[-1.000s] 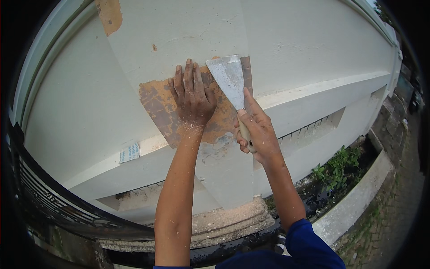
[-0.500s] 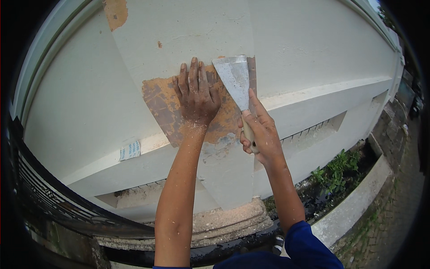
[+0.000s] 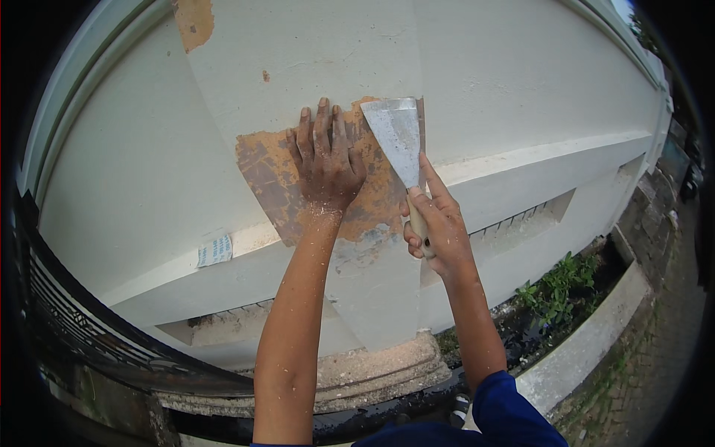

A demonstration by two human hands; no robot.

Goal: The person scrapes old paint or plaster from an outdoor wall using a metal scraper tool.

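Note:
My left hand [image 3: 326, 164] lies flat on the wall, fingers pointing up and slightly spread, dusted with pale flakes. Under it is a bare patch [image 3: 268, 175] of orange and grey-brown where the white paint [image 3: 313, 59] is gone. In my right hand [image 3: 441, 232] is a paint scraper [image 3: 396, 134] with a wide metal blade and a pale handle. My index finger stretches up along the blade's lower side. The blade's wide edge points up at the right part of the patch's top border, beside my left fingertips.
A ledge [image 3: 506, 160] crosses the wall on both sides, with a printed paper scrap [image 3: 215, 251] on its left part. At lower left stands a black metal railing [image 3: 97, 320]. Green plants [image 3: 562, 290] grow in a dark ditch at lower right, beside a low concrete kerb [image 3: 588, 350].
The scraper and my right hand have moved slightly down and to the right. A bit more orange shows at the patch's top border. My left hand stays nearly in place.

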